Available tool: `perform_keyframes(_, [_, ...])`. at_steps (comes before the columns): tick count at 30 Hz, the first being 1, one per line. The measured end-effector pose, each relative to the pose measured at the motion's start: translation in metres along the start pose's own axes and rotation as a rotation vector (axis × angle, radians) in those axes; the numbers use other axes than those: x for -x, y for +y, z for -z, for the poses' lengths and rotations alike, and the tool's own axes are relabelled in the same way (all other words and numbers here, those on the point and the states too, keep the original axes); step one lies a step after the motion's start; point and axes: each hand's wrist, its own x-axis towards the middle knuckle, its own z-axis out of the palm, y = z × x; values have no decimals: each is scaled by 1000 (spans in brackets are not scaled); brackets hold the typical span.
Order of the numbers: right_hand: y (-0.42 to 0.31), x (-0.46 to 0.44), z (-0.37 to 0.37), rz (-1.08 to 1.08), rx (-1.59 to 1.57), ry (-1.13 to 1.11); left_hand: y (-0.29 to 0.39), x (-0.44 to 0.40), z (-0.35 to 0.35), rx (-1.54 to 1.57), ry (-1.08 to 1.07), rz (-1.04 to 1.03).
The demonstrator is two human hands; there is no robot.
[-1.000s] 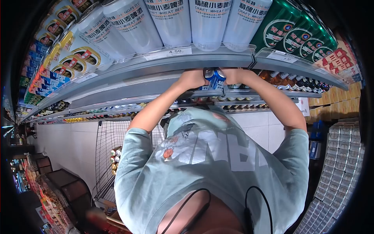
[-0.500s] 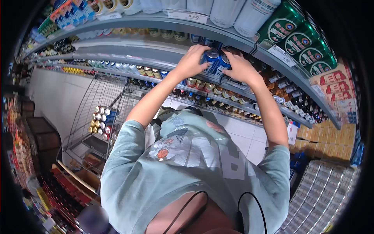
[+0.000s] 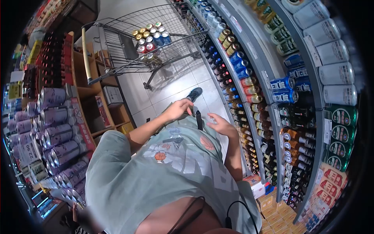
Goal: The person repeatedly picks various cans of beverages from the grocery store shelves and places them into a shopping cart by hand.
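Note:
In front of my waist, my left hand (image 3: 179, 109) hangs with loosely bent fingers and nothing visible in it. My right hand (image 3: 221, 124) is at the other side of the shirt front, fingers apart and holding nothing. A black strap end (image 3: 199, 119) hangs between the two hands, apart from both. Two blue beer cans (image 3: 284, 83) lie side by side in view at the front edge of the shelf, away from my right hand. Beyond my hands stands a wire shopping cart (image 3: 128, 37), with several gold, silver, red and blue cans (image 3: 151, 38) grouped in it.
Shelves (image 3: 253, 50) of bottles and cans run along the right. Green cans (image 3: 341, 132) and cartons (image 3: 325, 191) stand at the far right. Stacked purple-white cans (image 3: 58, 134) and a wooden shelf unit (image 3: 83, 91) are on the left. My shoe (image 3: 194, 93) rests on the tiled floor (image 3: 167, 93).
Both hands have let go of the two blue cans, which stay at the shelf front, and come down to my waist. My view has turned left toward the cart.

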Motion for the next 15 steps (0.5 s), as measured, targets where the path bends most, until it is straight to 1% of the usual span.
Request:
perform_keyframes(2, [-33, -7, -9, -25, -188, -128, -9, 16, 27, 123, 104, 60])
perform_keyframes(3, [-36, -14, -9, -40, -192, -156, -9, 16, 33, 184, 149, 19])
perform_keyframes(6, [-48, -39, 13, -36, -80, -147, -10, 15, 60, 351, 275, -91])
perform_keyframes(7, [-51, -53, 24, -15, -3, -108, -9, 10, 70, 250, 287, -115])
perform_keyframes(8, [-57, -69, 35, -13, 49, -88, -7, 5, 80, 129, 312, -90])
perform_keyframes(10, [-85, -104, 60, -12, 158, -50, 24, -2, 107, -105, 359, -36])
perform_keyframes(11, [-96, -126, 70, 33, 116, -32, 50, -5, 130, -177, 319, 55])
perform_keyframes(14, [-134, -209, 92, 160, 77, 20, 70, -39, 208, -255, 414, -11])
perform_keyframes(15, [-158, -235, 98, 201, 133, 45, 70, -55, 238, -328, 427, -90])
